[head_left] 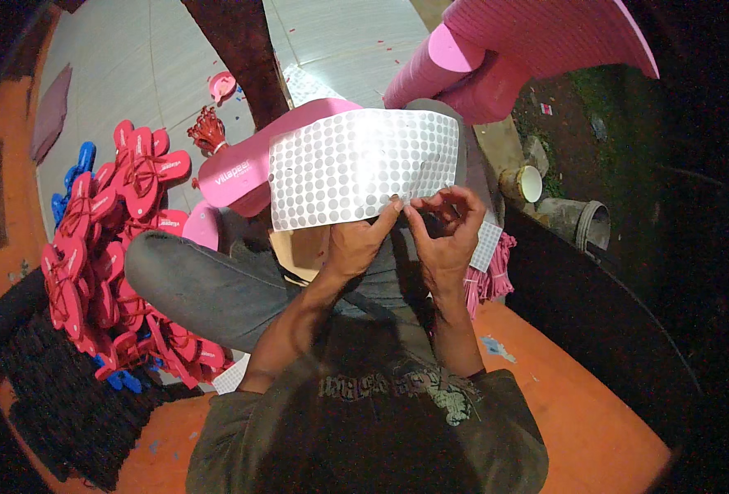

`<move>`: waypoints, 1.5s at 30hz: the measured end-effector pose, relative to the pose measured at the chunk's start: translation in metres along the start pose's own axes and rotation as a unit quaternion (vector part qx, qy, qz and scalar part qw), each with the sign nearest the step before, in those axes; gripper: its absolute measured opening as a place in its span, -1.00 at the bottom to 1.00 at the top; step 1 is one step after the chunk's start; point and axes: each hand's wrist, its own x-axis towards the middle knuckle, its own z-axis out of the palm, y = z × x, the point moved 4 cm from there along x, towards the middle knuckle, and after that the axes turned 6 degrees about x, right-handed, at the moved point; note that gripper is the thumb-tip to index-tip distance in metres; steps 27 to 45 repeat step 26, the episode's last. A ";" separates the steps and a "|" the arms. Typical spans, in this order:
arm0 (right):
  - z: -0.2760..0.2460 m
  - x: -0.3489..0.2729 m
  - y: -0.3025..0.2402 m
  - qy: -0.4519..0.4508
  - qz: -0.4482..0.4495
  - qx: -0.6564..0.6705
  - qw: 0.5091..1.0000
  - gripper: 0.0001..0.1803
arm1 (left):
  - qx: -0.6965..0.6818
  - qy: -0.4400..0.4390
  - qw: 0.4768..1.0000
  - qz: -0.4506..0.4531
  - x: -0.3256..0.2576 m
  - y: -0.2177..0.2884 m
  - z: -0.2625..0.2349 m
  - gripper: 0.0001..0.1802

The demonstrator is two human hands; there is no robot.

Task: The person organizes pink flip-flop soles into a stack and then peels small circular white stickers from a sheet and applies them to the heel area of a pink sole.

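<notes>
A white sheet of round grey stickers (331, 169) is held up in front of me, slightly curved. My left hand (355, 247) grips its lower edge, thumb on the front and the other fingers behind. Close beside that thumb, at the lower right edge, my right hand (448, 235) has its thumb and fingertips drawn together and its other fingers curled. Whether a loose sticker or the sheet's edge is between them is too small to tell. Behind the sheet lies a stack of pink flip-flop soles (241, 174), partly hidden by it.
Red flip-flops (105, 255) are heaped at the left, with a few blue ones (85, 156). Red straps (208, 136) stand bundled beyond the soles; pink straps (488, 280) lie at my right. Long rows of pink soles (537, 49) fill the far right. Buckets (592, 226) stand beyond the ledge.
</notes>
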 end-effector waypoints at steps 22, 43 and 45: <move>-0.043 0.034 -0.035 0.031 0.041 0.192 0.980 -0.33 | -0.017 -0.199 0.979 -0.030 -0.065 -0.058 0.070 -0.41; 0.021 0.032 0.024 -0.050 0.153 0.238 0.958 -0.37 | 0.020 -0.342 0.939 -0.027 -0.073 -0.074 0.071 -0.50; 0.021 0.032 0.024 -0.050 0.153 0.238 0.958 -0.37 | 0.020 -0.342 0.939 -0.027 -0.073 -0.074 0.071 -0.50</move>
